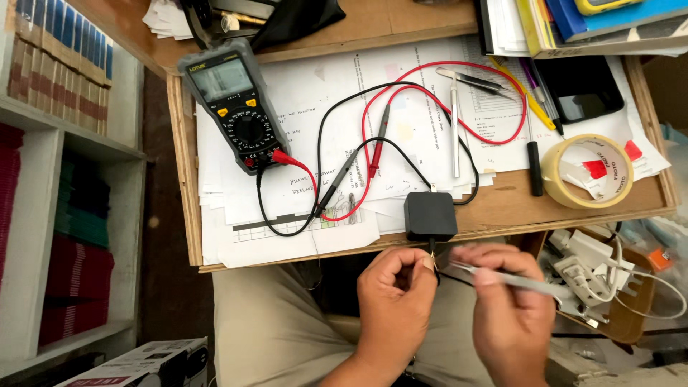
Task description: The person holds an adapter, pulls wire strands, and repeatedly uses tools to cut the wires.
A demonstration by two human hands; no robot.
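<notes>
- From the head camera, the person is sitting at a small wooden board and holding both hands low, just under its near edge, close to the body so the work is staying steady.
- The left hand is curling in, with thumb and first finger pinching a thin wire end right below the black box. I think the pinch is keeping the tiny wire from wobbling.
- The right hand is gripping a slim grey tool between thumb and fingers, like a pen. Its tip is pointing at the wire by the left fingers. I cannot tell if it is touching.
- The black box is sitting at the board's near edge, just above the hands, so its wire is hanging down within reach.
- The grey meter is lying on white papers to the left, screen up, easy to read.
- Its red probe and black probe are resting side by side on the papers, leads looping around them.
- A roll of tape and a black screwdriver are lying to the right, near the working hand.
</notes>
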